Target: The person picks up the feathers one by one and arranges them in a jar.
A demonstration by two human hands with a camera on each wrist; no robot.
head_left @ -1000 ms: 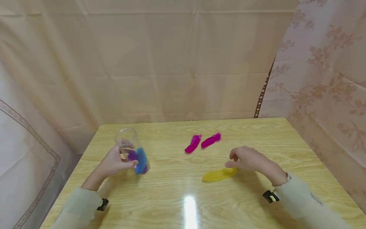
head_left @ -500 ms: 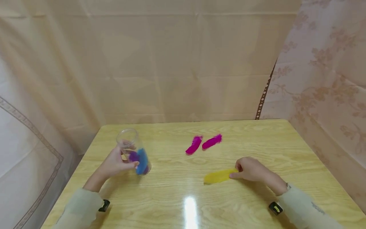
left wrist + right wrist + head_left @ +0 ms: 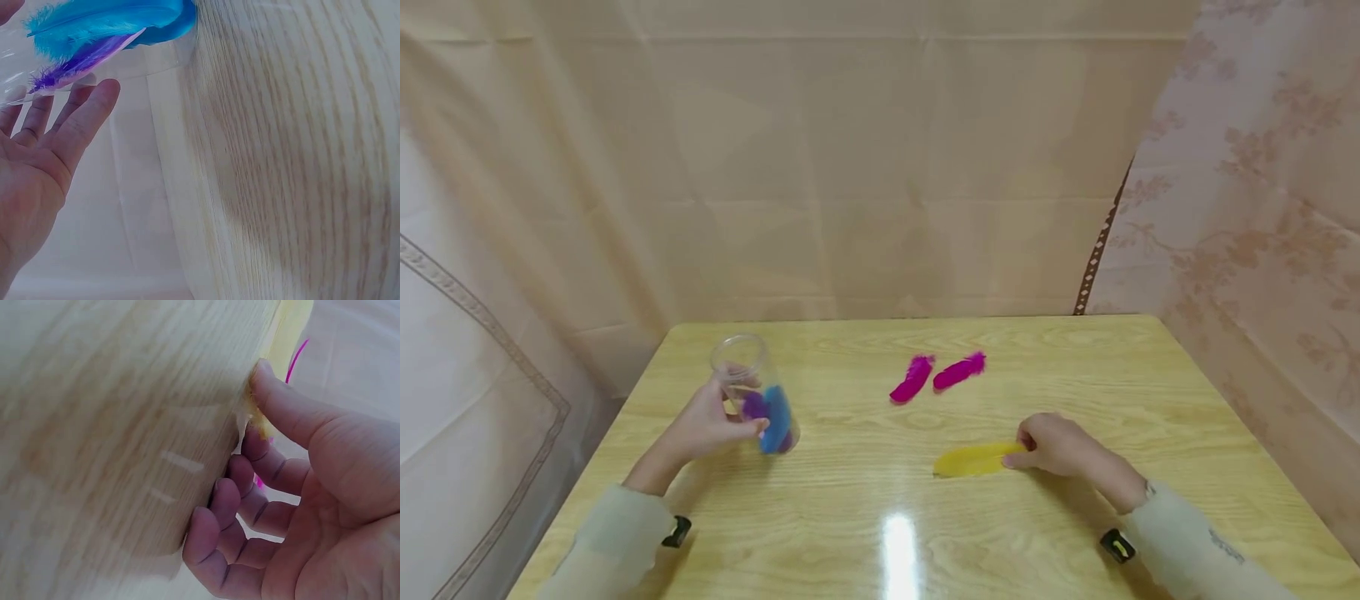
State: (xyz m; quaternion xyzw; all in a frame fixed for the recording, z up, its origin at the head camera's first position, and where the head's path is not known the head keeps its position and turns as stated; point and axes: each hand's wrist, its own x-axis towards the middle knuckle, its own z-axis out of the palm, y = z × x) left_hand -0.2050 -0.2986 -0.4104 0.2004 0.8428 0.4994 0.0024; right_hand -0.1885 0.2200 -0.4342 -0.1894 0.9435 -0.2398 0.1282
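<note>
My left hand (image 3: 711,425) grips a clear plastic cup (image 3: 739,354) on the left of the table, thumb on the near side and fingers behind it. The cup leans, its mouth tipped up and to the left. Blue feathers (image 3: 119,22) and a purple feather (image 3: 84,59) show through its wall. On the right, my right hand (image 3: 1060,446) pinches the fluffy end of a yellow feather (image 3: 972,459) between thumb and index finger. That feather points left, low over the tabletop. In the right wrist view the other fingers (image 3: 206,534) are curled below the pinch.
Two magenta feathers, a left one (image 3: 913,380) and a right one (image 3: 959,372), lie toward the back of the wooden table (image 3: 850,500). A beige curtain (image 3: 880,167) hangs behind the table, with a floral cloth (image 3: 1262,250) at the right.
My right hand has come down onto the end of the yellow feather and now pinches it. My left hand keeps its grip on the cup, nearly still.
</note>
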